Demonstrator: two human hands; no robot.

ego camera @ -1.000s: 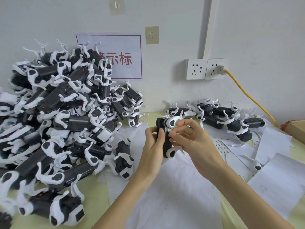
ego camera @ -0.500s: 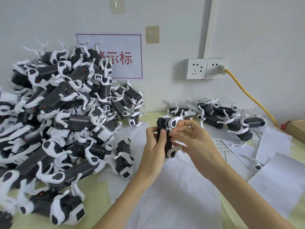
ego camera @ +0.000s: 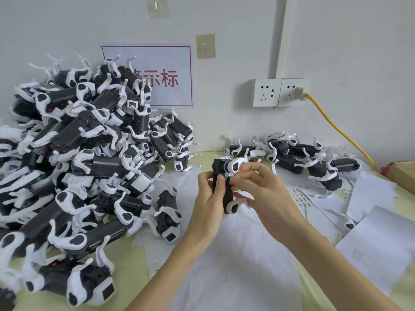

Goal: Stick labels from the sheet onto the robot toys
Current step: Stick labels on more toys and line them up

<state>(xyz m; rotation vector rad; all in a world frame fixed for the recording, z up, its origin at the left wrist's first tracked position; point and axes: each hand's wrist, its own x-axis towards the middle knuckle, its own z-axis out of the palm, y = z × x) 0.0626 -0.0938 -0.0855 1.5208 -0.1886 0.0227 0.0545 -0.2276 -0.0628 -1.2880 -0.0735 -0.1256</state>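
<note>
Here, the left hand [ego camera: 210,194] grips a robot toy [ego camera: 224,187] upright, steadying it, while the right hand [ego camera: 265,194] pinches what seems a label against its side.

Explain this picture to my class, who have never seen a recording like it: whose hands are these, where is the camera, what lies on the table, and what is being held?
There is no machine here. The camera sits on a person's head and looks forward and down, so the two arms belong to the wearer. The left hand wraps around a black and white robot toy held upright above the table. The right hand pinches at the toy's side with its fingertips; any label there is too small to make out. A big heap of toys fills the left, and a smaller row of toys lies by the wall. White paper sheets cover the yellow-green table.
</note>
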